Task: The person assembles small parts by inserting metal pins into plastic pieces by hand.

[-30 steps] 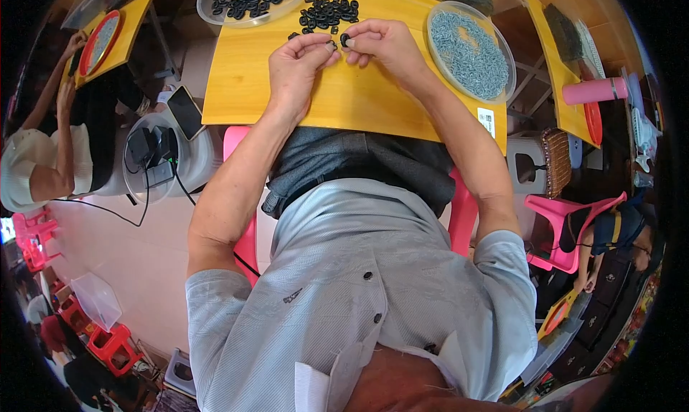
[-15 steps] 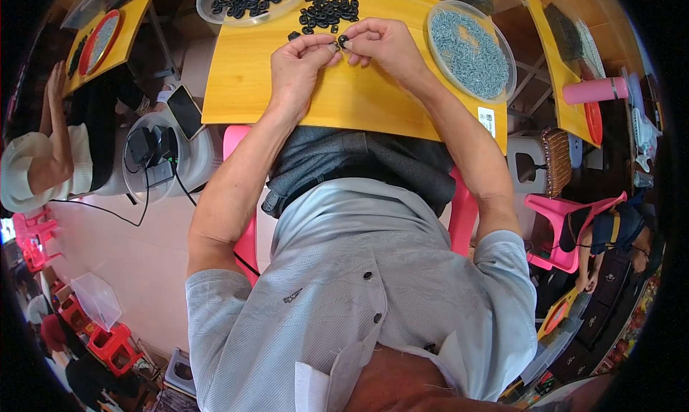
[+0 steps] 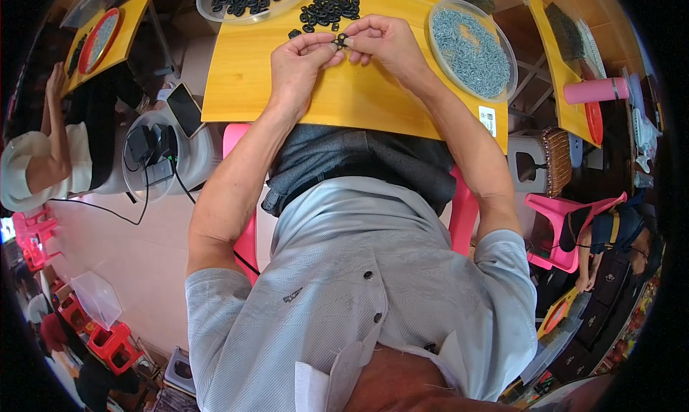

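Above the yellow table, my left hand (image 3: pixel 300 67) and my right hand (image 3: pixel 387 47) meet fingertip to fingertip. Between them is a small black piece with a hole (image 3: pixel 341 38), pinched by the thumb and fingers of each hand; its finer details are too small to tell. Just beyond my fingers lies a loose pile of small black oval pieces (image 3: pixel 330 11). A clear round tub (image 3: pixel 204 11) at the far left holds many more of them. To the right of my right hand, another clear round tub (image 3: pixel 511 78) holds small silvery metal pieces (image 3: pixel 466 60) that look like screws.
The yellow table (image 3: pixel 247 89) ends just before my lap. At left, a stool carries a phone (image 3: pixel 185 112) and black chargers (image 3: pixel 149 145) with trailing cables. A person (image 3: pixel 50 157) sits farther left. A pink bottle (image 3: pixel 596 90) lies on a neighbouring table at right.
My right hand has shifted slightly up, its fingers turning a little. The black piece now sits across the gap between both hands' fingertips. The tubs and pile look the same.
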Action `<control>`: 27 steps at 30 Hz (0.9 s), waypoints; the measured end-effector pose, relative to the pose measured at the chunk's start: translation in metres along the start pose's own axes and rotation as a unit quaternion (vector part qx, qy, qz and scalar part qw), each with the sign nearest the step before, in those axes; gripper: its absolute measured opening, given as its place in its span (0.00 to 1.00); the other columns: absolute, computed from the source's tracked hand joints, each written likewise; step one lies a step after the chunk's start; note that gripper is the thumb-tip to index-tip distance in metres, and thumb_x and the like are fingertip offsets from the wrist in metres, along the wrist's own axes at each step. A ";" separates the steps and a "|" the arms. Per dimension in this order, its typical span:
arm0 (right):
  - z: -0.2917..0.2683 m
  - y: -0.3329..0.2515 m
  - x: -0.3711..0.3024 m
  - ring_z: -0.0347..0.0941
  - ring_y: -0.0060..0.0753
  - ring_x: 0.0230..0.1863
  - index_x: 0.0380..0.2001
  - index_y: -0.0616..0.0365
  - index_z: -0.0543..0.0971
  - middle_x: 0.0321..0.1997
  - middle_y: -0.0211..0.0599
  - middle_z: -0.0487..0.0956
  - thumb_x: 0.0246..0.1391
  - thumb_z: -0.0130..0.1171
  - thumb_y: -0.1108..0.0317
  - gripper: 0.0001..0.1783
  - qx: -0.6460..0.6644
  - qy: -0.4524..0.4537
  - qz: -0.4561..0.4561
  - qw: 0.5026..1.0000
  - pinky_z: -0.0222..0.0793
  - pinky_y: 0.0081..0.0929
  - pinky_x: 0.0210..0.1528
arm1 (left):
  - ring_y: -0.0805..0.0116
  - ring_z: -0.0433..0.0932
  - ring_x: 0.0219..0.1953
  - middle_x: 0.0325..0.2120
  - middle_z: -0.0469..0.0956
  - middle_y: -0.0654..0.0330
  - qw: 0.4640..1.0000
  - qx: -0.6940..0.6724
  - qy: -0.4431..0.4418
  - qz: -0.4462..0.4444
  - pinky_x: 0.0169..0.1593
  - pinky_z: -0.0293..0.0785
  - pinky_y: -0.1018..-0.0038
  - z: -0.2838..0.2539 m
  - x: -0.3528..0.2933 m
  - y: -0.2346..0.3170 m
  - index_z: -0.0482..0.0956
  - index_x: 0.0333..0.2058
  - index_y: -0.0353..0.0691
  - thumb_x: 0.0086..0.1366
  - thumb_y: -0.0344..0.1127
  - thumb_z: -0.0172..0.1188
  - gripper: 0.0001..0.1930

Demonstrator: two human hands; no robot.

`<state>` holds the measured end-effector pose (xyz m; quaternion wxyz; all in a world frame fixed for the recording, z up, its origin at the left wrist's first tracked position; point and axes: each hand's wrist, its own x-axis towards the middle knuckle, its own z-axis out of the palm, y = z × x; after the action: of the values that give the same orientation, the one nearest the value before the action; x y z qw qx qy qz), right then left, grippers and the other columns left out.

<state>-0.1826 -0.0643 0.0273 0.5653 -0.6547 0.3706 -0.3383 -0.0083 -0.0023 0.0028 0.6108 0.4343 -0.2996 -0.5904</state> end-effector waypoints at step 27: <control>0.008 0.002 -0.002 0.76 0.19 0.25 0.36 0.64 0.81 0.26 0.32 0.82 0.56 0.63 0.72 0.07 0.021 0.015 -0.012 1.000 0.71 0.17 0.28 | 0.66 0.84 0.35 0.34 0.82 0.51 0.999 -0.031 0.012 -0.002 0.42 0.81 0.78 0.003 -0.002 0.001 0.78 0.42 0.23 0.62 0.20 0.61 0.10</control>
<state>-0.1776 -0.0586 0.0239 0.5691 -0.6419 0.3643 -0.3625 -0.0108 -0.0009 0.0057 0.6264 0.4228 -0.2736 -0.5951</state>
